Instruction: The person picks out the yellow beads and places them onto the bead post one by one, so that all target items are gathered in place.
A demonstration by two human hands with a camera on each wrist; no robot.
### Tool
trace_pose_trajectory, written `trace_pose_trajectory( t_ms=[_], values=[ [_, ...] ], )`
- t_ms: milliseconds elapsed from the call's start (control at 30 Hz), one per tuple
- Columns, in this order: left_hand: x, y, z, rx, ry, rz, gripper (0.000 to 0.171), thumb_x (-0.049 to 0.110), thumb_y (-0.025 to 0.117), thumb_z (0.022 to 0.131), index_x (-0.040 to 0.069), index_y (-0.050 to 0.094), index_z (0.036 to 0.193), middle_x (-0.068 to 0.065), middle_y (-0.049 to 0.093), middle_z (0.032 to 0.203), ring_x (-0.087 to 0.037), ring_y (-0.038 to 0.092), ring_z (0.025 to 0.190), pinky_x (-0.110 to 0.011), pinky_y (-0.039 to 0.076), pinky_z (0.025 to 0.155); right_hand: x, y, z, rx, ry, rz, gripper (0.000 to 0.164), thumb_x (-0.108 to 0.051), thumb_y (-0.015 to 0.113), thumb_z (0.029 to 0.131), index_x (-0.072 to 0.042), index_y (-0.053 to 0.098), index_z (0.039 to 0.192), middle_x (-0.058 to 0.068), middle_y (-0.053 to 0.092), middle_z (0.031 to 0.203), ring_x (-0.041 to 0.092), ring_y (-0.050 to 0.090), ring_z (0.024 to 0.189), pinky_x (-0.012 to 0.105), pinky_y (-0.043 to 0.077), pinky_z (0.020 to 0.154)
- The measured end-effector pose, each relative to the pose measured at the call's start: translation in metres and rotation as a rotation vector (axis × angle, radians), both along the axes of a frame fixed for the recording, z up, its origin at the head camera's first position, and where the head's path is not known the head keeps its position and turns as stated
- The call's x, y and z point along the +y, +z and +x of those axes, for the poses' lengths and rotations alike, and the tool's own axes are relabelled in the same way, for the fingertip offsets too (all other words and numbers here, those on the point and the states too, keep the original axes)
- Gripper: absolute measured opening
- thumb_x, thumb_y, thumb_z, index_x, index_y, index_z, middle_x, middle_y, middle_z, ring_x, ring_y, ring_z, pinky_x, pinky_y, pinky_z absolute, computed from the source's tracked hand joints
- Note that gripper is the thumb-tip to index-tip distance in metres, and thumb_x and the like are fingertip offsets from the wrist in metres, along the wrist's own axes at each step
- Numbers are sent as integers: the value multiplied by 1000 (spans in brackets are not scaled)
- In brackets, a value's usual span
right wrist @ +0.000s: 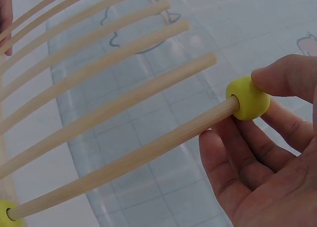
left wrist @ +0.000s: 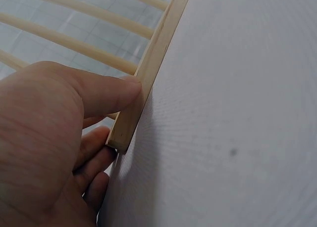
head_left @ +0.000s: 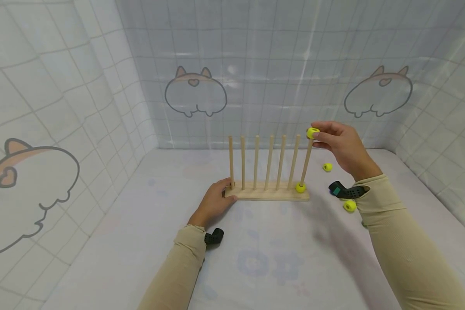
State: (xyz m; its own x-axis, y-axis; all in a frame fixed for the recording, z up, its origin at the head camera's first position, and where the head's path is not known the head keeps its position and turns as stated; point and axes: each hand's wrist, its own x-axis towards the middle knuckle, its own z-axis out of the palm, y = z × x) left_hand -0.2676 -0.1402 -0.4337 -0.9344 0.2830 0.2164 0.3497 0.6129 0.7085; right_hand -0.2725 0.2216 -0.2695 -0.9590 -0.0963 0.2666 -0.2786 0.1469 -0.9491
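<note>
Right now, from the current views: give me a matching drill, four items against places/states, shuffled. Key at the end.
Column 1
1. Left hand
2. Right hand
3. Upper yellow bead
4. Lower yellow bead

Column 2
A. Around the foot of the rightmost peg
B. Pinches a bead
C. Grips one end of the wooden base
D. Has a peg's tip in its hole

Pairs: 1-C, 2-B, 3-D, 4-A

The pegs (head_left: 281, 161) and base (head_left: 267, 196) are smooth, matt wood; the beads (right wrist: 248, 101) look smooth, faintly satiny. The wall (head_left: 286, 77) resembles glossy plastic sheeting, the tabletop (head_left: 120, 241) looks matt, the sleeves (head_left: 403, 249) creased cloth.
</note>
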Motion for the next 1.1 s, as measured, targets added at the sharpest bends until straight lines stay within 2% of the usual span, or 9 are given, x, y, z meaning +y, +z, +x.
trace_pose_trajectory(
  t_ms=[267, 533, 1100],
  values=[
    [0, -1, -1, -5, 8, -13, 58, 16, 73, 91, 3, 53, 144, -13, 48, 150, -32, 38, 142, -45, 29, 117, 1, 0, 2, -2, -2, 10, 43, -18, 69, 97, 1, 59, 134, 6, 63, 121, 20, 63, 107, 24, 55, 88],
    [0, -2, -3, -9, -1, -17, 59, 17, 71, 92, 4, 52, 146, -12, 47, 151, -31, 38, 142, -44, 30, 117, 2, 0, 4, 3, 5, 11, 44, -20, 69, 97, 0, 59, 135, 7, 61, 121, 21, 63, 106, 23, 54, 88],
    [1, 0, -1, -20, 20, -18, 58, 18, 71, 91, 4, 53, 145, -12, 47, 151, -32, 38, 142, -46, 29, 117, 1, 1, 4, -3, 10, 12, 42, -18, 68, 97, 1, 60, 133, 7, 62, 119, 22, 63, 106, 23, 55, 87]
  ],
)
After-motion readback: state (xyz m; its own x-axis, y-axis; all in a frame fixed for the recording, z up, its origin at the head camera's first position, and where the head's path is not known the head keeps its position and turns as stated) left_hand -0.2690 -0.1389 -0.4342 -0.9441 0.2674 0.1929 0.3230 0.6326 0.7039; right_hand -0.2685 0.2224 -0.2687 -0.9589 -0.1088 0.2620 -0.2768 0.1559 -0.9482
